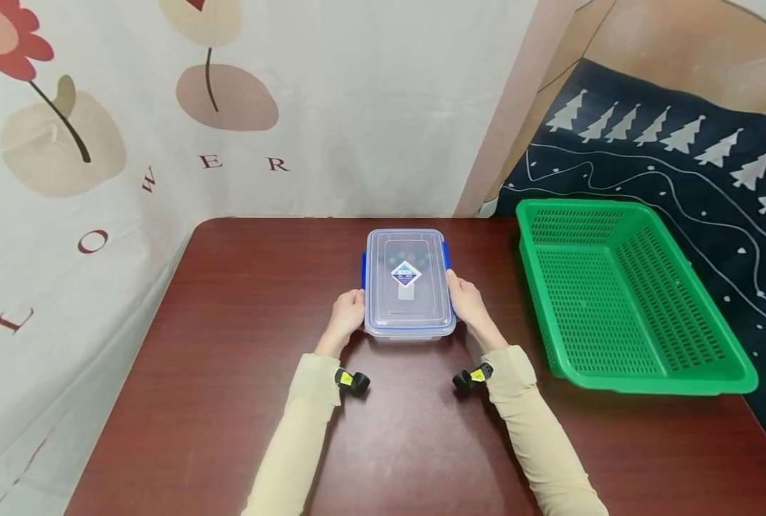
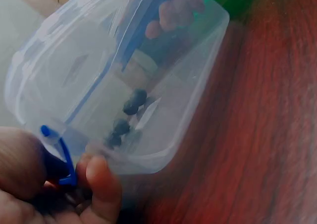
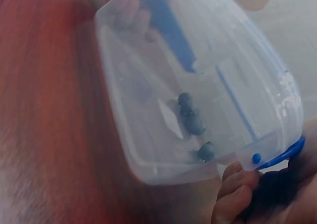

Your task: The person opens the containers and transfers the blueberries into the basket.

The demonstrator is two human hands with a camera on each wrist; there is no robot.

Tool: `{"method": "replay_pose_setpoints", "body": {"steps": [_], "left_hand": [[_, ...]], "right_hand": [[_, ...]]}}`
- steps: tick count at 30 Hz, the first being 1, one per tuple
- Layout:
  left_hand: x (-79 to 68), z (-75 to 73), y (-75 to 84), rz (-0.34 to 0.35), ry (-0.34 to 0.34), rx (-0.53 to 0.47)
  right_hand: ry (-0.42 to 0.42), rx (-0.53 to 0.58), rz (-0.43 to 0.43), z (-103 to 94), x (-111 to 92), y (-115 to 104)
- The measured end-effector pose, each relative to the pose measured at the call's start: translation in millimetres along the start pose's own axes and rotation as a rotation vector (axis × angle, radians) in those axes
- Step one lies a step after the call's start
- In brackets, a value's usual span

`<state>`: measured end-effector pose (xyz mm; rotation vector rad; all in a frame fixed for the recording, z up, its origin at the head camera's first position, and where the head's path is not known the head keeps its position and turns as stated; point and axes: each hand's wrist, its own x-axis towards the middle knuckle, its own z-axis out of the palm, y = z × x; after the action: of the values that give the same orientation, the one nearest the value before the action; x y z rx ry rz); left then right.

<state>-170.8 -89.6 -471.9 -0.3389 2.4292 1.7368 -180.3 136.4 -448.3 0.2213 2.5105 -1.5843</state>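
Note:
A clear plastic food container (image 1: 383, 301) with a lid, blue side clips and a diamond-shaped label stands near the table's far edge. Several small dark round things (image 2: 131, 105) lie inside it; their kind is unclear through the cloudy plastic. My left hand (image 1: 347, 312) grips the container's left side, its fingers by a blue clip (image 2: 63, 157). On the opposite side my right hand (image 1: 468, 295) holds the container too, with fingers curled beside the other blue clip (image 3: 282, 154). Through the plastic, the far hand's fingers show blurred in each wrist view.
A green slotted plastic basket (image 1: 605, 383) sits on the right part of the brown table (image 1: 241, 344). Behind the table hangs a pale printed cloth (image 1: 370, 107); a dark cloth with white trees (image 1: 615, 165) is at the right.

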Motion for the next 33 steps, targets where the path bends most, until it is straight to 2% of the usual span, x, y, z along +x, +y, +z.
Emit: {"method": "replay_pose_setpoints", "body": {"steps": [3, 5, 11, 17, 23, 25, 27, 30, 33], "left_hand": [[2.2, -0.2, -2.2, -0.037, -0.037, -0.096], [3.3, -0.3, -1.8, -0.051, -0.031, -0.106], [4.1, -2.1, 1.8, -0.045, 0.021, 0.020], [3.4, -5.0, 2.3, -0.031, 0.039, 0.062], [4.0, -7.8, 4.4, -0.020, 0.040, 0.122], [2.5, -9.9, 5.6, -0.015, 0.056, 0.137], [0.4, -12.0, 7.4, 0.023, 0.094, 0.163], [-3.1, -14.2, 12.0, 0.120, 0.168, 0.204], [-7.2, -15.1, 19.2, 0.210, 0.197, 0.232]], "right_hand": [[0.014, -0.061, -0.021, -1.6, 0, -3], [0.016, -0.110, -0.027, -2.7, 1, -4], [0.024, -0.217, -0.036, -3.3, 3, -7], [0.044, -0.295, -0.045, -2.4, 5, 3], [0.043, -0.231, -0.018, -6.3, 7, 9], [0.096, -0.219, -0.044, -9.3, 5, 9], [0.175, -0.229, -0.100, -12.4, 3, 8], [0.291, -0.273, -0.197, -15.4, -2, 5], [0.291, -0.278, -0.239, -15.2, -5, 1]]}}
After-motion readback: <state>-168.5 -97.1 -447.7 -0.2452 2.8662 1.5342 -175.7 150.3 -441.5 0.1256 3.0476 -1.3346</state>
